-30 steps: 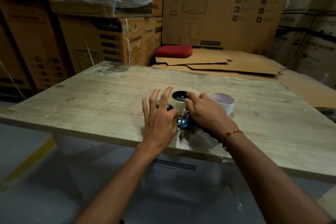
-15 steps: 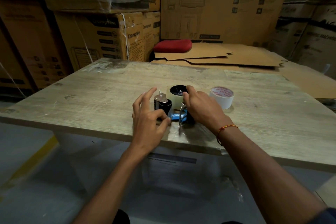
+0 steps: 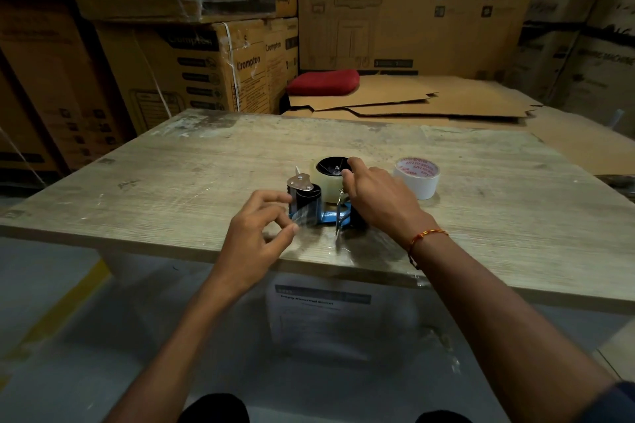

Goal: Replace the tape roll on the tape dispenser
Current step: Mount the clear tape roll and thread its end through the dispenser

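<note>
My left hand (image 3: 256,237) pinching the clear tape end (image 3: 302,218) off the tape dispenser (image 3: 318,204) near the bench's (image 3: 171,182) front edge, my right hand (image 3: 376,197) gripping the mounted tape roll (image 3: 326,182), spare white roll (image 3: 417,178) just beside

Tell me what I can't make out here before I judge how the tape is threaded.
All in the head view:
- Dispenser handle: hidden under the right hand.
- Tape end: clear film at the left hand fingertips, too faint to say whether it is pinched or passes the roller.
- Clear roll: its right side is covered by the right hand's fingers.
- White roll: red print too small to read.
- Paper under the table: blurred.
</note>
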Demonstrator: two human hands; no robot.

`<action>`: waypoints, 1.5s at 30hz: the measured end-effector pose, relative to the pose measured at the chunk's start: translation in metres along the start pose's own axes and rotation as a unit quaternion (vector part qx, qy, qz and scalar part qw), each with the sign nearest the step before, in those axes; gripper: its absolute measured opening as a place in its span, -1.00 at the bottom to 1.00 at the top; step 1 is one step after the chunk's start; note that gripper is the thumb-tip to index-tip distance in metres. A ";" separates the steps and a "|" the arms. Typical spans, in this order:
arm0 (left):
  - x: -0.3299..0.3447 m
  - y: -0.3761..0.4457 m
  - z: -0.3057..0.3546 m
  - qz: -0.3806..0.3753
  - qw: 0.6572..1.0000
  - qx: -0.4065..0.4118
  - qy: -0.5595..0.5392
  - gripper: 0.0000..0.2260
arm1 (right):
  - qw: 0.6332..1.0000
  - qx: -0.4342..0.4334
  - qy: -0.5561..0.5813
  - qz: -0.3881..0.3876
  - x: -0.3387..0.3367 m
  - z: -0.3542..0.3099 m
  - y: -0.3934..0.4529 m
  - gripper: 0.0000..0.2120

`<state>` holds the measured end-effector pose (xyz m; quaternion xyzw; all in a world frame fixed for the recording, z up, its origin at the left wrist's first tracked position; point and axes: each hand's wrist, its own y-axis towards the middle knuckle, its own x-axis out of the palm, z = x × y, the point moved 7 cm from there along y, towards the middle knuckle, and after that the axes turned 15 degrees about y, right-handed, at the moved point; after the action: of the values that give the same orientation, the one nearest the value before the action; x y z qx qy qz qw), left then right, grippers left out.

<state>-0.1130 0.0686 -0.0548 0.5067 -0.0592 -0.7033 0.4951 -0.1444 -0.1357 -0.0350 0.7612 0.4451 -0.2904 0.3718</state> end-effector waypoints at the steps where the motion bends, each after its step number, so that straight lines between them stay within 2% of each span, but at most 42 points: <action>1: 0.001 0.001 0.002 0.005 1.000 0.007 0.006 -0.80 | 1.000 0.001 0.001 0.000 0.000 0.001 0.000 -0.59; 7: 0.000 -0.002 0.006 0.031 1.000 0.005 0.000 -0.84 | 1.000 -0.001 -0.002 0.000 0.000 0.000 0.001 -0.57; 12: 0.006 -0.004 0.024 0.029 0.998 0.057 0.019 -0.89 | 1.000 0.002 -0.005 0.000 0.000 0.001 0.000 -0.57; 18: 0.005 -0.002 0.029 0.032 0.998 0.056 0.015 -0.92 | 1.000 -0.004 -0.006 0.002 0.000 0.001 0.001 -0.58; 24: -0.003 0.000 0.009 0.042 0.998 0.021 0.030 -0.83 | 1.000 0.000 -0.005 0.001 0.000 0.002 0.002 -0.57; 28: -0.002 0.005 -0.007 0.042 0.999 -0.021 0.008 -0.83 | 1.000 0.004 -0.010 0.000 0.000 0.002 0.002 -0.56; 30: -0.004 0.005 -0.012 0.045 0.998 -0.034 -0.012 -0.76 | 1.000 0.006 -0.012 -0.003 0.001 0.003 0.003 -0.56; 33: -0.006 0.002 -0.008 0.055 0.998 0.012 0.012 -0.74 | 1.000 0.007 -0.015 -0.002 0.001 0.004 0.004 -0.57; 36: -0.002 0.000 0.002 0.062 0.989 0.112 0.068 -0.90 | 1.000 0.008 -0.014 -0.004 0.001 0.004 0.004 -0.57; 38: 0.001 -0.001 0.002 0.059 0.984 0.149 0.083 -0.91 | 1.000 0.007 -0.013 -0.004 0.001 0.004 0.004 -0.57; 41: 0.001 0.001 -0.002 0.049 0.989 0.125 0.058 -0.87 | 1.000 -0.001 -0.012 0.004 0.000 0.003 0.003 -0.58; 45: 0.004 0.007 -0.016 -0.010 0.999 0.033 -0.032 -0.87 | 1.000 -0.001 -0.008 0.004 0.001 0.003 0.004 -0.58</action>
<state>-0.0956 0.0688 -0.0610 0.5004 -0.0931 -0.7221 0.4686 -0.1412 -0.1389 -0.0361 0.7599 0.4393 -0.2946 0.3778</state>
